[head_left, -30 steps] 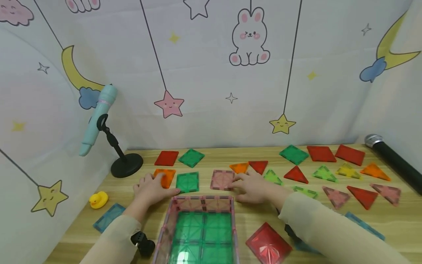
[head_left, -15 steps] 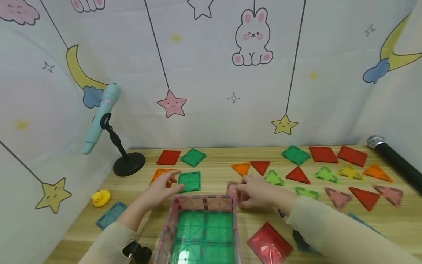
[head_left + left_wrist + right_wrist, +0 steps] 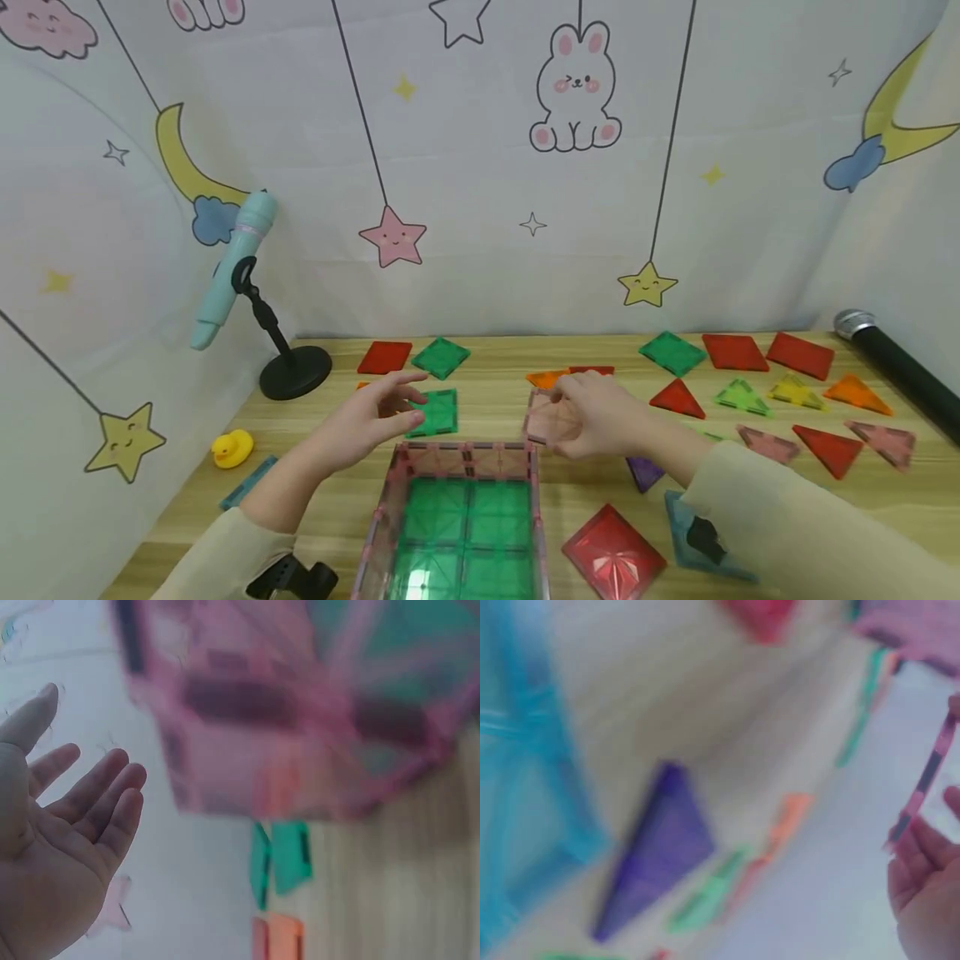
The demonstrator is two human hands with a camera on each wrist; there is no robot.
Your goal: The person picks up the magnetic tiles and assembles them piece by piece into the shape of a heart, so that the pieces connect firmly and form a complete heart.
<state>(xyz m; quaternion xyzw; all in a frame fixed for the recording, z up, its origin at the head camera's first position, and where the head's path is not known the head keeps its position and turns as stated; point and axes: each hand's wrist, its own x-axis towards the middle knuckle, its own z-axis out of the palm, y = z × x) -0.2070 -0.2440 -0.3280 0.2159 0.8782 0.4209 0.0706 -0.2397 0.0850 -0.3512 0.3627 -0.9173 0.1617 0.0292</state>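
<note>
My right hand (image 3: 606, 417) pinches a translucent pink square magnetic tile (image 3: 546, 419) by its edge, just beyond the back right corner of the box. In the right wrist view that tile (image 3: 928, 776) shows edge-on between thumb and fingers. My left hand (image 3: 367, 421) hovers with nothing in it, fingers loosely bent, partly covering a green square tile (image 3: 441, 412). The left wrist view shows the palm (image 3: 60, 862) bare. Between my forearms stands an open-topped box with pink tile walls (image 3: 487, 460) and a green tile floor (image 3: 437, 510).
Red, orange, green, yellow and pink tiles lie along the back and right. A red tile (image 3: 615, 552), a blue tile (image 3: 693, 542) and a purple triangle (image 3: 645, 472) lie right of the box. A toy microphone (image 3: 238, 262) on a stand and a rubber duck (image 3: 232, 448) are left.
My right hand has taken up the pink square tile, drawn it right and lifted it. My left hand has left the orange tile and moved up and to the right.
</note>
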